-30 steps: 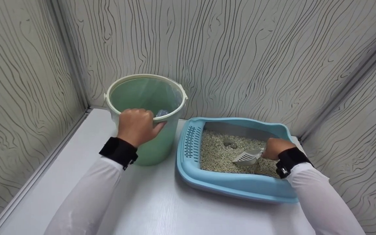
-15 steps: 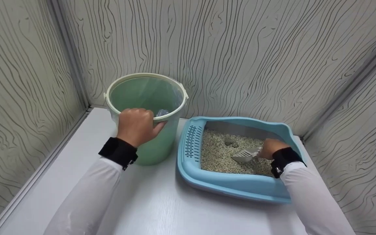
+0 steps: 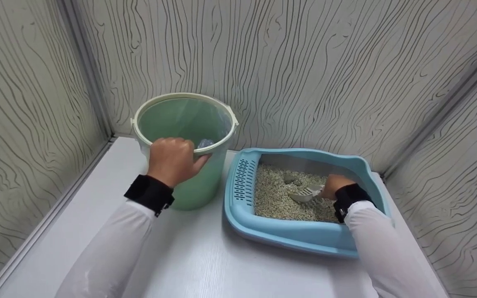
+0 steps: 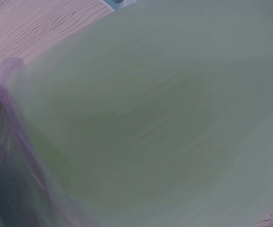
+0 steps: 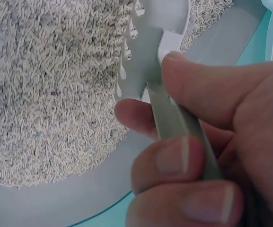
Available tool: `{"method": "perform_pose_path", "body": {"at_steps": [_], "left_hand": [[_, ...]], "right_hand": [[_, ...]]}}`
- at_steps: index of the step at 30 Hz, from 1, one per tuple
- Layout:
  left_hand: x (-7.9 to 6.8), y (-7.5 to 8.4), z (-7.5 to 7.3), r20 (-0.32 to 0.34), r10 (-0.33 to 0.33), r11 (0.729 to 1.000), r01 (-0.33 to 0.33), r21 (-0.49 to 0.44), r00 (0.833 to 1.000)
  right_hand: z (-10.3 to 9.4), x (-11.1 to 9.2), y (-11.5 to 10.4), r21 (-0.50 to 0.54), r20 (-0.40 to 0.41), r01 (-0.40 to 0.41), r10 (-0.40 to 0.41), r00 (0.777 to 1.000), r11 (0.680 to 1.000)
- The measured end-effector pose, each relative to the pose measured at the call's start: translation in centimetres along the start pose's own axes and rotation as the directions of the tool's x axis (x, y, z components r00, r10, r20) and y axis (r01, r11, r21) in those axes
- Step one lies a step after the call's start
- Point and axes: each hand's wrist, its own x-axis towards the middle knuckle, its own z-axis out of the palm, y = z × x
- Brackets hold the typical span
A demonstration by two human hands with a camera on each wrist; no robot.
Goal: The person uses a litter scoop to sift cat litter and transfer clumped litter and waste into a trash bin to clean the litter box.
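My left hand grips the near rim of a green trash bin, fingers over the edge and thumb along the outside. Its cream rim shows, and a clear plastic liner hangs over the side in the left wrist view. With my right hand I hold a pale grey slotted litter scoop by its handle, thumb on top and fingers curled round it. The scoop's tip rests in the pellet litter of a blue litter box. Right behind the scoop lie darker clumps.
The box's left end has a perforated ledge. Bin and box stand side by side on a white table, close to the wood-grain back wall. More panels rise at left and right. Something bluish lies inside the bin.
My right hand has moved left with the scoop, pushing it a little further across the litter toward the clumps. My left hand has stayed on the bin's rim.
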Motion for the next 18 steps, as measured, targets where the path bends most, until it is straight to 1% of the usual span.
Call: {"method": "perform_pose_path", "body": {"at_steps": [6, 14, 18], "left_hand": [[0.0, 0.3, 0.2, 0.027, 0.006, 1.000, -0.006, 0.010, 1.000], [-0.1, 0.3, 0.1, -0.026, 0.019, 1.000, -0.018, 0.019, 0.999], [-0.1, 0.3, 0.1, -0.021, 0.024, 0.999, -0.023, 0.022, 1.000]], "right_hand": [[0.7, 0.2, -0.7, 0.021, 0.001, -0.004, 0.004, 1.000, 1.000], [1.0, 0.7, -1.9, 0.033, 0.022, -0.021, 0.020, 1.000, 0.999], [1.3, 1.3, -1.7, 0.030, 0.014, -0.027, 0.026, 1.000, 0.999]]}}
